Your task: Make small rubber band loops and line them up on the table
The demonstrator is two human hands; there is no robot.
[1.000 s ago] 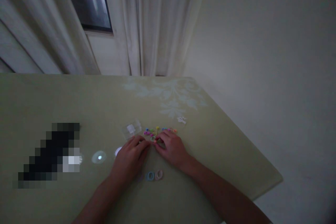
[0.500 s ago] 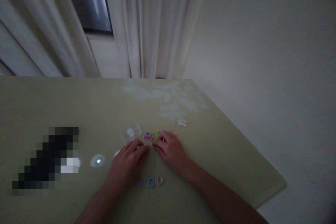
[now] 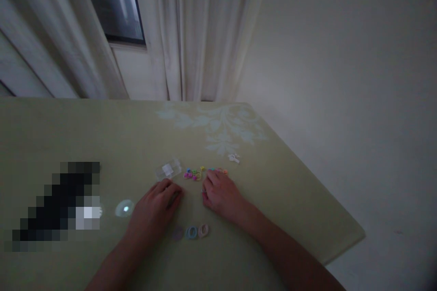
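My right hand is closed, its fingers curled around a small pale hair tie that shows only in part at the fingertips. My left hand rests on the table with fingers bent together; whatever is under its fingertips is hidden. Just beyond the hands lies a cluster of hair ties with bright charms, in pink, green, yellow and blue. More coloured pieces show past my right knuckles. Nearer to me, between my forearms, sit bundles of plain elastic bands: blue, pink and dim purple.
A clear plastic box lies beyond my left hand. White small pieces are at the back right, near the floral print on the table. A blurred-out dark object and a round shiny spot are at left.
My hands have drawn apart: the left moved left, away from the charms, while the right stays near them, now with the pale hair tie at its fingertips. The view shifted slightly.
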